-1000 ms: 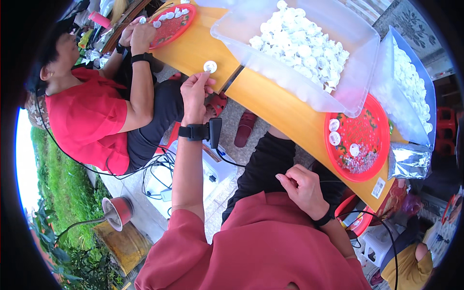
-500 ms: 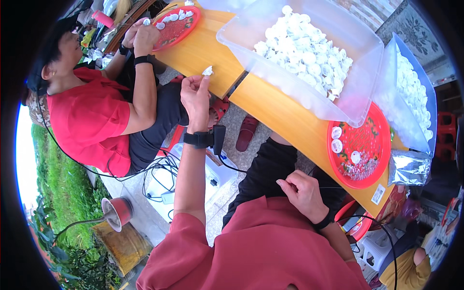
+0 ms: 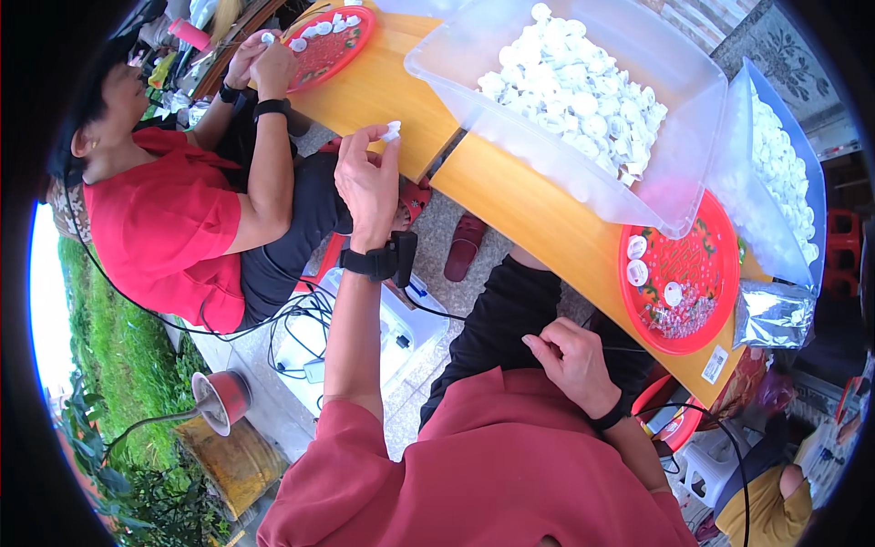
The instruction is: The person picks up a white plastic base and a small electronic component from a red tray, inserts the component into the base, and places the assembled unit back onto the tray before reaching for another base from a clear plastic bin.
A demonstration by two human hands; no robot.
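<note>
Raised over the gap beside the table, my left hand (image 3: 367,191) pinches a small white plastic cap-like piece (image 3: 393,130) between thumb and fingertips. My right hand (image 3: 572,363) is held low in front of my shirt, above my lap. Its fingers are curled and its thumb points left; whatever may lie inside the curl is hidden. To its right, a red round tray (image 3: 631,308) on the table carries a few white round pieces (image 3: 637,273) and a heap of tiny clear bits (image 3: 684,314).
A clear bin (image 3: 437,68) of white pieces stands on the wooden table (image 3: 538,196), with a blue bin (image 3: 816,182) of more beside it. A silver packet (image 3: 775,314) lies by the tray. At left, a co-worker (image 3: 164,210) handles a white piece near another red tray (image 3: 310,77).
My left hand's index finger has bent up over the white piece, which has turned slightly in the pinch. My right hand stays nearly still. The co-worker's hands shift slightly.
</note>
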